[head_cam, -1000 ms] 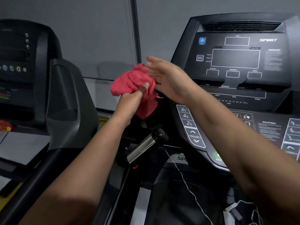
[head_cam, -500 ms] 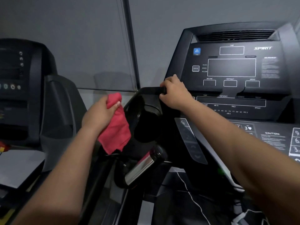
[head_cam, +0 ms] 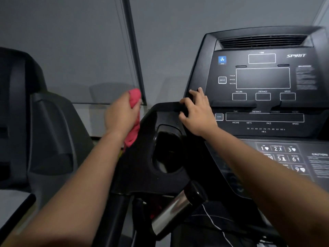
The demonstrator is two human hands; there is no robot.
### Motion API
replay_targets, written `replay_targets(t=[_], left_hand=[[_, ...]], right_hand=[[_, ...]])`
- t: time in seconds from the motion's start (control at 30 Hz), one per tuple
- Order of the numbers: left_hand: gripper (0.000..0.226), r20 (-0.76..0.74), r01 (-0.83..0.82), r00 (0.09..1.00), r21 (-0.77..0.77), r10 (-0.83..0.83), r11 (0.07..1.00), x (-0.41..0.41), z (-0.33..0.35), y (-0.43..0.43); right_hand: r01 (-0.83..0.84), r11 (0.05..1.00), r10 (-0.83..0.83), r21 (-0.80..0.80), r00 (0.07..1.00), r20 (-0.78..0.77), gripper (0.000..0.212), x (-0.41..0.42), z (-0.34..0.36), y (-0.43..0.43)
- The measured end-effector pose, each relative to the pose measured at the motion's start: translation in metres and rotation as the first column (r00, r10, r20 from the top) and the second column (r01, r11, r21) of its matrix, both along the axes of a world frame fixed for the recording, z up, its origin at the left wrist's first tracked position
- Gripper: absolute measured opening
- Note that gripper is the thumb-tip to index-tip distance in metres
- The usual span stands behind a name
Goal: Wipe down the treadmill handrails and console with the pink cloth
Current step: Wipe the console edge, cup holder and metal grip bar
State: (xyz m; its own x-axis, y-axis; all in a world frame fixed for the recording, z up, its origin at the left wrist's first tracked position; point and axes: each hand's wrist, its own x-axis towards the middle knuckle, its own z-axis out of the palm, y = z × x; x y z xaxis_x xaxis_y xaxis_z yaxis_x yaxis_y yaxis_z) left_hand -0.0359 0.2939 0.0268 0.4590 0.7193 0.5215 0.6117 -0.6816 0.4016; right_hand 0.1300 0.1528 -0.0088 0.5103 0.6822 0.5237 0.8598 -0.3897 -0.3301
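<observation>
My left hand (head_cam: 121,113) grips the pink cloth (head_cam: 134,111) against the outer left side of the treadmill's black cup-holder housing (head_cam: 160,139). The cloth's tail hangs down below my palm. My right hand (head_cam: 197,114) rests on the housing's top edge, fingers curled over it, at the left border of the console (head_cam: 263,79). The console is dark, with white-outlined display windows and a number keypad (head_cam: 281,157) lower right. A chrome pulse-grip handle (head_cam: 170,214) slants below the cup holder.
A second treadmill (head_cam: 35,122) stands close on the left, its grey side shroud near my left forearm. A grey wall with a dark vertical post (head_cam: 131,50) lies behind. A white cord (head_cam: 213,223) trails under the console.
My left hand has carried the cloth up from the lower left side of the housing to its upper left edge. My right hand stays on the housing's top edge. The camera has tilted up slightly.
</observation>
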Motion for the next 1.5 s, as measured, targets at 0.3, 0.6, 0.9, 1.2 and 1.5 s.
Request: replay_targets(t=[0.3, 0.6, 0.9, 1.2, 1.5], left_hand=[[0.038, 0.037, 0.190, 0.982, -0.142, -0.186, 0.972, 0.036, -0.096, 0.001], [0.044, -0.092, 0.181, 0.979, -0.008, -0.181, 0.983, 0.043, -0.101, 0.012], [0.047, -0.130, 0.373, 0.923, 0.082, -0.361, 0.924, 0.073, -0.067, 0.010], [0.053, -0.404, 0.668, 0.726, 0.223, -0.557, 0.710, 0.058, -0.090, 0.020], [0.039, -0.328, 0.573, 0.803, 0.196, -0.498, 0.795, 0.077, -0.072, 0.020]], right_hand=[[0.036, 0.998, -0.037, 0.049, 0.999, 0.014, 0.035, 0.004, -0.005, 0.006], [0.045, 0.999, -0.046, 0.028, 0.998, 0.031, 0.035, 0.004, -0.006, 0.007], [0.030, 0.999, -0.031, 0.023, 0.999, 0.031, 0.040, 0.005, -0.007, 0.007], [0.014, 0.999, -0.014, 0.042, 1.000, 0.005, 0.037, 0.006, -0.007, 0.007], [0.032, 0.999, -0.031, 0.026, 0.999, -0.006, 0.039, 0.005, -0.007, 0.006]])
